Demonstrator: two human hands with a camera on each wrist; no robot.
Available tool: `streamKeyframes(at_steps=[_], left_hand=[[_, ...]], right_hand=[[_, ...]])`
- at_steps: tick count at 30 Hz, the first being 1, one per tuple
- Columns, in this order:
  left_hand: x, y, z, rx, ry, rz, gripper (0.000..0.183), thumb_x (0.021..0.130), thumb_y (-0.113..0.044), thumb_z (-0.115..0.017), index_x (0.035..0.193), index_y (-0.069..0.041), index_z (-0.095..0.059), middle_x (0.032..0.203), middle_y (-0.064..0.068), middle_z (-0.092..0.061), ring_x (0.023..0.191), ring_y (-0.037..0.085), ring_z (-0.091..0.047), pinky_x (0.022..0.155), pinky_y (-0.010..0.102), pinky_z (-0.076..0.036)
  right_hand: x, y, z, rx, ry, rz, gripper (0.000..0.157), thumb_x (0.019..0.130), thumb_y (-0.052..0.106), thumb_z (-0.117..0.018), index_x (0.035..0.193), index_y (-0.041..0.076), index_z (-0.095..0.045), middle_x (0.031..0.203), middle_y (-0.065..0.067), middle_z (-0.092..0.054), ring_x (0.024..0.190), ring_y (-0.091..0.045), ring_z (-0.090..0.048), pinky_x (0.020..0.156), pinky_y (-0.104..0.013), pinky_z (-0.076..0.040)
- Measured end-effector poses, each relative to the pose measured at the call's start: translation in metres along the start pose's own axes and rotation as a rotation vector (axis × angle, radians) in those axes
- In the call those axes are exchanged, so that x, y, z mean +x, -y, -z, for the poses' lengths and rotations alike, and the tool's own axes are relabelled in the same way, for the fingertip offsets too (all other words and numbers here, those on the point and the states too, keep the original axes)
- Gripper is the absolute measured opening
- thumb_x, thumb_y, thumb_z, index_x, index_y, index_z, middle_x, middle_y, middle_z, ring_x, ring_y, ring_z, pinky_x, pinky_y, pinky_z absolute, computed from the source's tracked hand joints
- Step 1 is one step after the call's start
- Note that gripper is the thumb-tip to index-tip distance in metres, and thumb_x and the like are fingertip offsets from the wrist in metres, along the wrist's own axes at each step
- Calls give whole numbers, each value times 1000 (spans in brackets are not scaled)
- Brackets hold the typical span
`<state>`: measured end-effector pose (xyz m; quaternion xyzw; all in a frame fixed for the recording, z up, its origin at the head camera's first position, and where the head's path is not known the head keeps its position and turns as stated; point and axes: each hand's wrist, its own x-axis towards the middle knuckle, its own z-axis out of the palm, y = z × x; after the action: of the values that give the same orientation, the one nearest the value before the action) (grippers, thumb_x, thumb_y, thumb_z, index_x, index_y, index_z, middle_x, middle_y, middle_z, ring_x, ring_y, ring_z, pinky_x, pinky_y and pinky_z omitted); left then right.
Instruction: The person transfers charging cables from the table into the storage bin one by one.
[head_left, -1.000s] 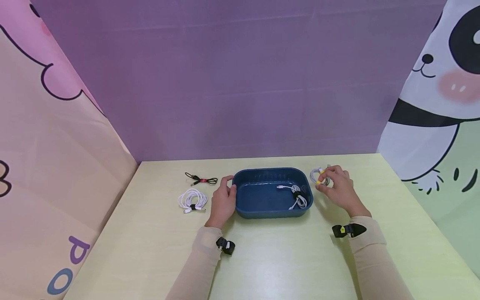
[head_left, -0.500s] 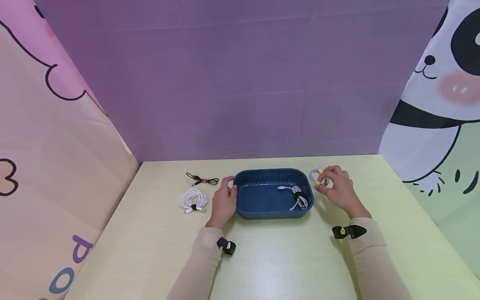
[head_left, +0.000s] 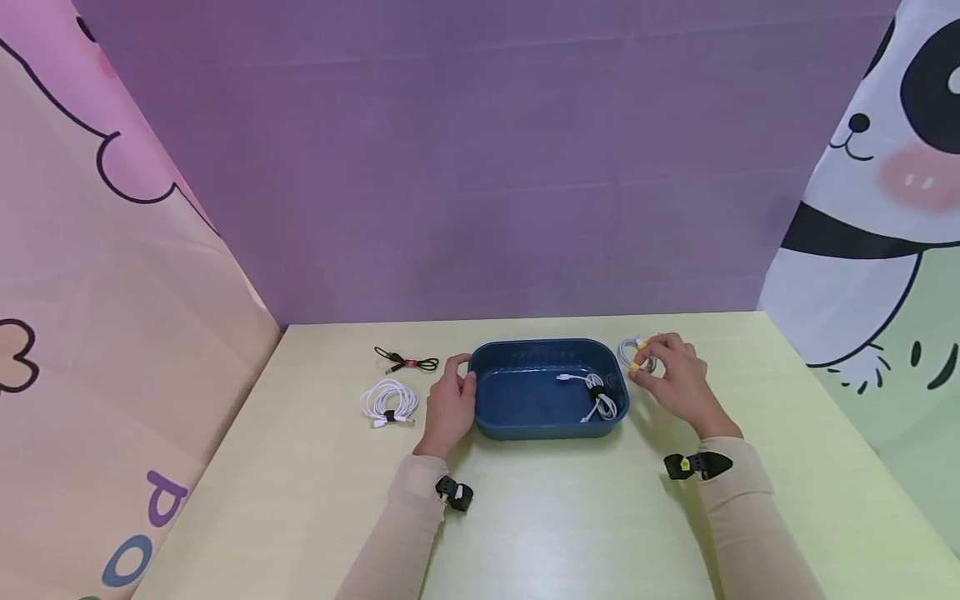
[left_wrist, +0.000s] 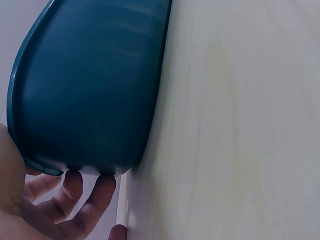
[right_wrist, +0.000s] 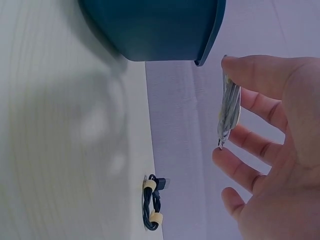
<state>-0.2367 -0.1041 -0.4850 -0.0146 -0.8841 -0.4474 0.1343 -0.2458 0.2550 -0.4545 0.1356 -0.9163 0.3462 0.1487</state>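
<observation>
My left hand [head_left: 447,408] holds the left end of a blue plastic basket [head_left: 513,432]; its fingertips press the basket's outer end wall in the left wrist view. With thumb and fingertips, my right hand [head_left: 677,379] pinches a coiled light-grey cable [right_wrist: 230,107] with yellow ties, just right of the basket. The right wrist view shows this coil edge-on, raised above the table. A white cable [head_left: 600,402] bound with a black strap lies in the basket's right part.
Left of the basket lie a black cable [head_left: 427,364] with a red tie and a coiled white cable [head_left: 390,397]. Another dark coiled cable [right_wrist: 147,207] with cream ties lies near the table's edge. A purple backdrop [head_left: 480,167] rises behind the table [head_left: 562,517].
</observation>
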Motion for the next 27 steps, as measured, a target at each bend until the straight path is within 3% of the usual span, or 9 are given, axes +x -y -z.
streamKeyframes(at_steps=[27], left_hand=[[1, 0, 0, -9, 5, 11, 36, 107, -19, -52, 142, -16, -53, 77, 6, -58, 61, 17, -50, 58, 30, -40]], right_hand=[[3, 8, -5, 26, 5, 18, 12, 90, 10, -76, 98, 8, -67, 126, -20, -54, 116, -46, -43, 98, -66, -22]])
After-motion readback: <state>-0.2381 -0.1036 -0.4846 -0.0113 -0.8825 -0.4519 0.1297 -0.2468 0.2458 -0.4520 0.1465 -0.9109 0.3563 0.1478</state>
